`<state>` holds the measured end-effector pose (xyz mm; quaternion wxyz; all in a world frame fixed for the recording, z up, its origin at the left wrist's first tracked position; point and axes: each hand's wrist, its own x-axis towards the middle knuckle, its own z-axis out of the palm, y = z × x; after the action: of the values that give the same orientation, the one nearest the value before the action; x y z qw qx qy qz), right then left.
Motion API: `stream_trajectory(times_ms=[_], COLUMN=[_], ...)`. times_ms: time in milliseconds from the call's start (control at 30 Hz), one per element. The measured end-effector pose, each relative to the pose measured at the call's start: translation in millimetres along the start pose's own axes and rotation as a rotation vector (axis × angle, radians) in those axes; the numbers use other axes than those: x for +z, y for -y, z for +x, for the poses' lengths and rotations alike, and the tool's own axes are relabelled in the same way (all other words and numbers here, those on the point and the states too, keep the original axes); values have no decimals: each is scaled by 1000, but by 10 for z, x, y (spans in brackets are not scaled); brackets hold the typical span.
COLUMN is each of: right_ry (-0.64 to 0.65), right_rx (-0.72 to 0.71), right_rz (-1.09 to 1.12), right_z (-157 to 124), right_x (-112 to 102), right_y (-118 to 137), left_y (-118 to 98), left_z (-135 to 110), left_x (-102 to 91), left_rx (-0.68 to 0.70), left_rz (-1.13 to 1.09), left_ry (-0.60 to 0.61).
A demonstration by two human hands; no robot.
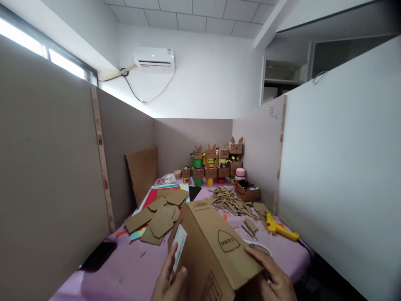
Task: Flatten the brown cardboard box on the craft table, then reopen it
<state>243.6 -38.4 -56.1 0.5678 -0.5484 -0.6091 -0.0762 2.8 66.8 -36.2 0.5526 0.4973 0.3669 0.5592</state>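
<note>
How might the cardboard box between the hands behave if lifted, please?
The cardboard box is probably light for its size, as its near end appears open and its walls thin. Its flat panels look fairly stiff, though the edge at the right hand may flex.

A phone (98, 255) lies on the left of the table (125, 276). Beyond it, cardboard pieces (161, 219) overlap on coloured paper (151, 193), and a cardboard sheet (143, 173) leans by the left partition (125, 133). Box-headed figures (211, 152) cluster at the back, a pink jar (240, 173) beside them. Scraps (230, 201) heap near a small box (250, 194); a yellow glue gun (278, 228) lies right.
</note>
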Motion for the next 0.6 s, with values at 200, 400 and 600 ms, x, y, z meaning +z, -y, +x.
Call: stream_trajectory(times_ms=[200, 400, 600], right_ry=[51, 74, -13], right_rx=[-318, -659, -652], right_rz=[-504, -697, -639], right_z=[123, 269, 213], right_x=[-82, -40, 45], right_y=[283, 672, 577], left_y=[-224, -113, 50], left_z=[-330, -519, -448], left_x=[356, 420, 226], left_rx=[387, 512, 345], left_rz=[163, 419, 406], left_ry=[172, 287, 520])
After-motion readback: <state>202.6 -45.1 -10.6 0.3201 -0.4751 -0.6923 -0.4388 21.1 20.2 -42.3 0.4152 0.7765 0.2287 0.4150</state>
